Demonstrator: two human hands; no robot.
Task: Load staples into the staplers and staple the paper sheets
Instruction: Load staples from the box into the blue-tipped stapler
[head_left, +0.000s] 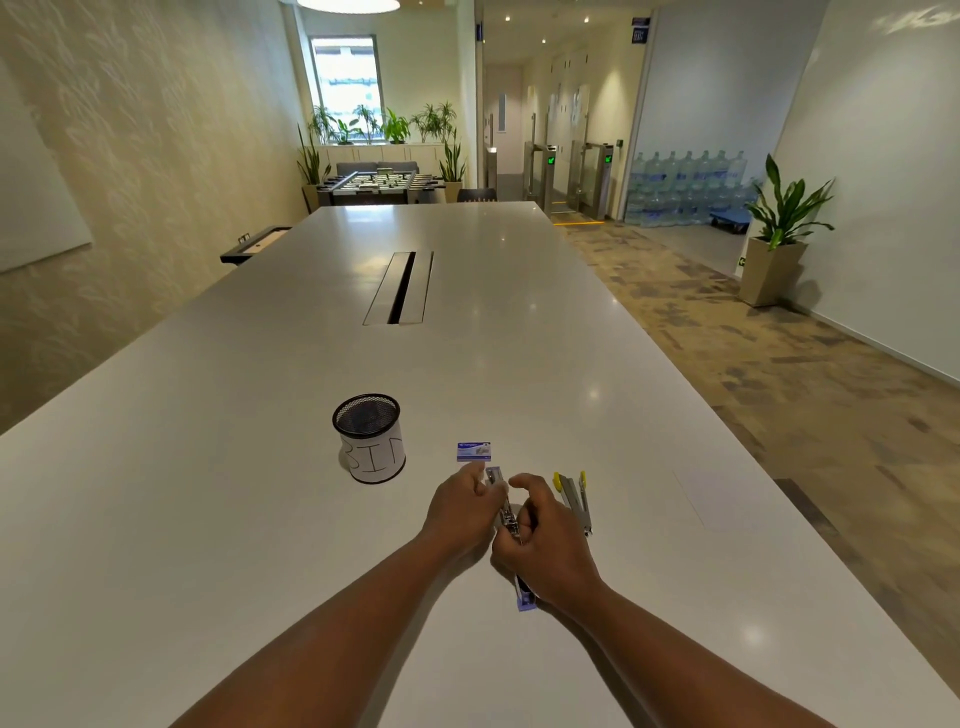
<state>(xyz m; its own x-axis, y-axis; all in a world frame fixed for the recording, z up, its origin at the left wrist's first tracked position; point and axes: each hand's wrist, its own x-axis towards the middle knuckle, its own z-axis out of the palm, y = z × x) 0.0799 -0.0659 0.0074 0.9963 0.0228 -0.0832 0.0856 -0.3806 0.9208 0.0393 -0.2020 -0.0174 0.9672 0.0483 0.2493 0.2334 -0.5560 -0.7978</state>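
Over on the left you've got a black mesh cup (368, 435) with a paper wrap that reads BIN, round and stiff, standing well clear of the action on the glossy white worktop (208, 519). Next along, the little blue staple box (473, 451) sits just beyond your left hand (457, 512), whose fingers are curled round the front end of the open stapler (505, 512), pinching the shiny metal magazine. Your right hand (540, 545) grips the same stapler from the other side, and its purple plastic tail pokes out under your wrist. I can't tell if a staple strip is already in the channel, it's too small to see. My guess is the risk here is the strip going in crooked and jamming, or the spring pusher snapping onto a fingertip if your hold slips on that slick metal. To the right, the yellow stapler (574, 500) lies opened out, thin steel with yellow plastic tips, near your right hand but not touching. A white paper sheet (711, 496) lies flat further right, barely showing against the worktop.
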